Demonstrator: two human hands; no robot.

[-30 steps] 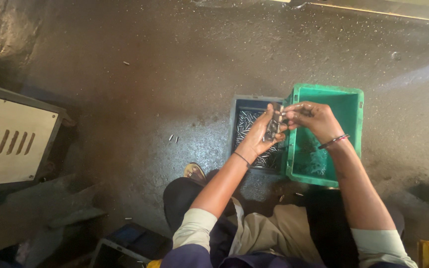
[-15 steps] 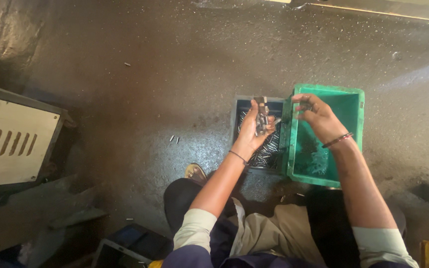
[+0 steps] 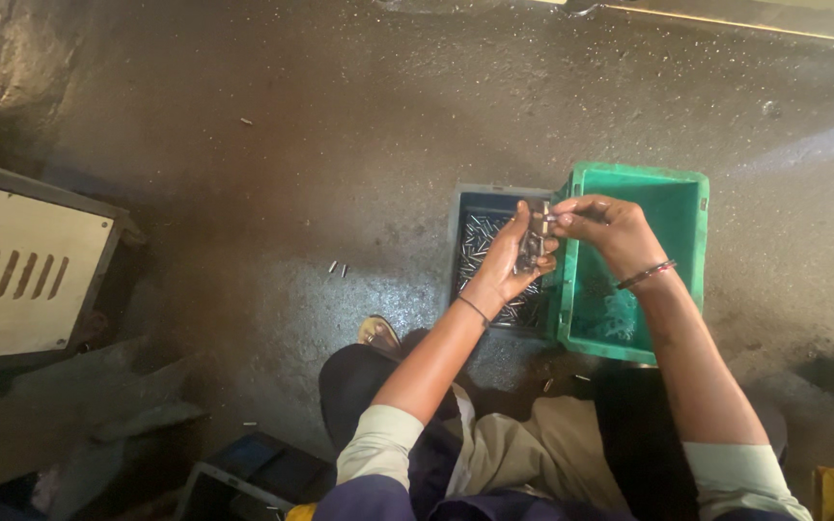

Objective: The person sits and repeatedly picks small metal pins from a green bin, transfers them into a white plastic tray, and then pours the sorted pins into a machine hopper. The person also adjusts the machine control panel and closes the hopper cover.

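Two hands meet just right of the frame's centre, over the gap between two bins. The left hand (image 3: 512, 259) lies palm up with its fingers loosely curled, cupping a small bunch of dark metal pins (image 3: 533, 246). The right hand (image 3: 602, 227) comes in from the right with thumb and fingertips pinched together at the top of that bunch; whether it grips one pin or only touches the bunch is too small to tell. A thin band sits on each wrist.

Directly under the left hand stands a dark grey tray (image 3: 465, 207), heaped with more of the same short shiny pins. Touching its right side is a green plastic bin (image 3: 692, 232), deeper, with a few pale pieces at its bottom.

Both containers rest on a rough concrete floor (image 3: 340, 125), dark, speckled and stained, brighter toward the upper right where light falls on it. A few loose pins (image 3: 338, 267) lie on the floor left of the tray, well apart from it. The person sits low on the floor, knees in dark and tan cloth at the lower centre, with a sandal (image 3: 378, 333) showing beside the left forearm.

At the left edge is a cream metal cabinet (image 3: 21, 270) with slanted vent slots. Below it lie grey scraps and a dark box (image 3: 253, 468) at the bottom edge. A yellow corner shows at the lower right.
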